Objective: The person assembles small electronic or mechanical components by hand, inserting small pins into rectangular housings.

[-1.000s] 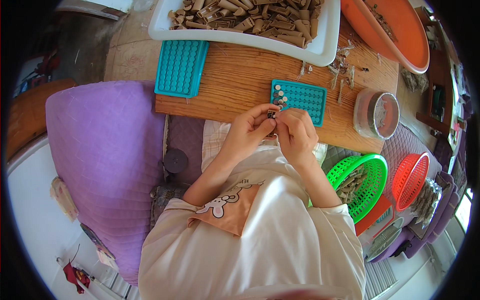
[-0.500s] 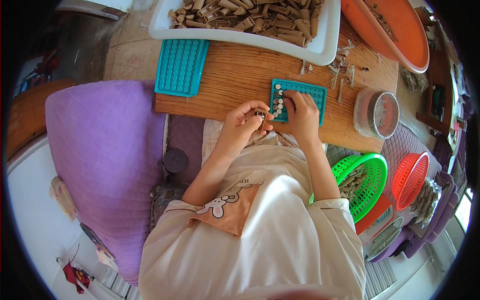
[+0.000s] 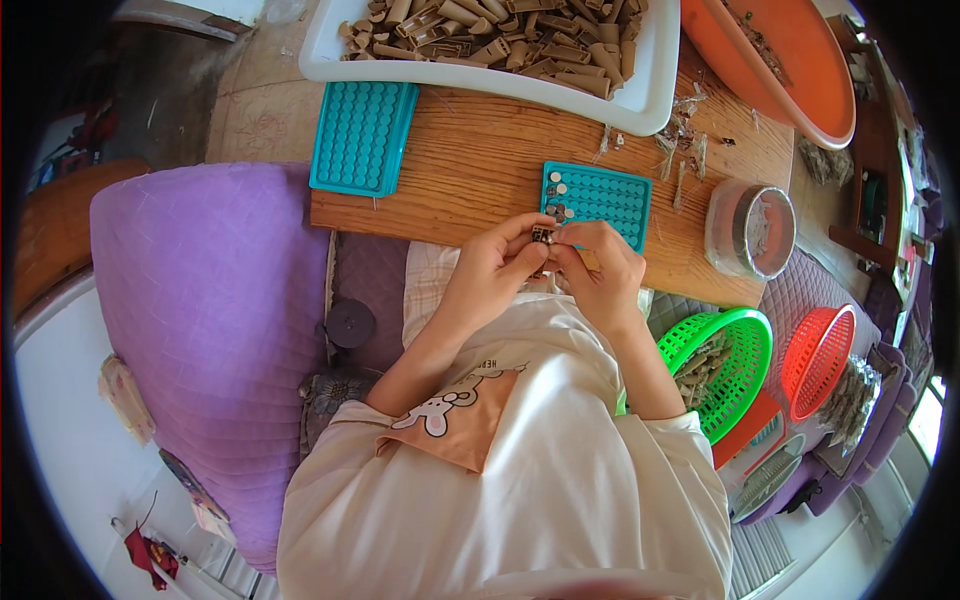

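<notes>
Fingertips of left hand (image 3: 495,270) and right hand (image 3: 600,275) pinch one small dark piece (image 3: 543,236) together above the table (image 3: 480,170) edge; a loosened grip could drop it into the lap

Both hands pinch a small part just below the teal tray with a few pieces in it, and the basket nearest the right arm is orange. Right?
Not quite: the basket nearest the right arm is green; the orange-red one sits farther out. The head view shows it. The rest holds: left hand and right hand pinch a small part just below the teal tray.
</notes>
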The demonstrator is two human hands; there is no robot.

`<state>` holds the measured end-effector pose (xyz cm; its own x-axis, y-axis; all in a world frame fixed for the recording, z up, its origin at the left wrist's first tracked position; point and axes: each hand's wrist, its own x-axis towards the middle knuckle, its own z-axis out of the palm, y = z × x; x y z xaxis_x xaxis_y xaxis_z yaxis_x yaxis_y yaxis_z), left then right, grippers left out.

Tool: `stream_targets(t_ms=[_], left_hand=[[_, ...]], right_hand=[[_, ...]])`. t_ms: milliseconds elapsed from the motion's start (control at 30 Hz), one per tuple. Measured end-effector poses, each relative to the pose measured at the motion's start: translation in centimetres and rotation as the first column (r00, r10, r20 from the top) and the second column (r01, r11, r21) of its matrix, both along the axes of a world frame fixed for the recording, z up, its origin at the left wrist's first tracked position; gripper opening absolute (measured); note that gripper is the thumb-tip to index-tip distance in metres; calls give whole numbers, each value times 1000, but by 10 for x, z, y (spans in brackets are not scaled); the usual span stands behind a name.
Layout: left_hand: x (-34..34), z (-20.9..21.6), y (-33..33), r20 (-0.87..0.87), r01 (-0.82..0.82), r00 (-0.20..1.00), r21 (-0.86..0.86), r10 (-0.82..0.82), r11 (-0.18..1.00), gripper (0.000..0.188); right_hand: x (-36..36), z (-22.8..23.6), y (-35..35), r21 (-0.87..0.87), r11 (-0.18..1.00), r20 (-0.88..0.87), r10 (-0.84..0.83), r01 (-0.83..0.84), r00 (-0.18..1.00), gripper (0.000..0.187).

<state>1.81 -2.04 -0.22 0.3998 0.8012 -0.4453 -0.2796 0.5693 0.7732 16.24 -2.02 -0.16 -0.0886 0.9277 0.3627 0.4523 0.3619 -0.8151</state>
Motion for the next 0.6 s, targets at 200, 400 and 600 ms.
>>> stream_targets(t_ms=[200,400,600], left_hand=[[-2,-8,-3,-239,172,961,132,-137,976,28],[-2,6,1,-380,366,881,173,-280,915,28],[-16,6,2,63,94,994,-66,-90,993,25]], right_hand=[[8,13,4,-263,955,66,159,-137,985,17],[21,37,38,-533,804,122,382,-264,916,25],[19,67,90,-405,728,-84,573,-553,815,14]])
